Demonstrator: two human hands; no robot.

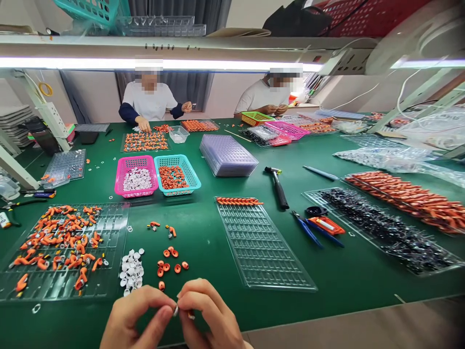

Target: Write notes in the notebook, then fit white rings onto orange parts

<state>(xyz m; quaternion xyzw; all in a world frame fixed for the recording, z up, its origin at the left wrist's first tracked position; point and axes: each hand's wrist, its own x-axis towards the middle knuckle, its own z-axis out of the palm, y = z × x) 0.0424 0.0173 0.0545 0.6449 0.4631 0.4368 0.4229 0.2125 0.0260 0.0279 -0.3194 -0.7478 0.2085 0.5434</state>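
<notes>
At the front edge of the table, my left hand (140, 315) pinches a small white disc-like cap (176, 310) between thumb and forefinger. My right hand (210, 310) meets it fingertip to fingertip, closed on a small orange part (191, 315) that is mostly hidden by the fingers. Just beyond my hands lie a heap of white round caps (131, 269) and several loose orange cups (166, 266). Two curved orange pieces (171, 231) rest a little farther off. To the left, a clear tray (116, 242) bears many curved orange parts (60, 237).
A clear slotted tray (267, 247) has one row of orange pieces at its far end. Right of it are a hammer (279, 188), blue-handled pliers (308, 230) and a tray of black parts (385, 223). Pink (136, 195) and turquoise baskets (178, 192) stand mid-table. Two people sit opposite.
</notes>
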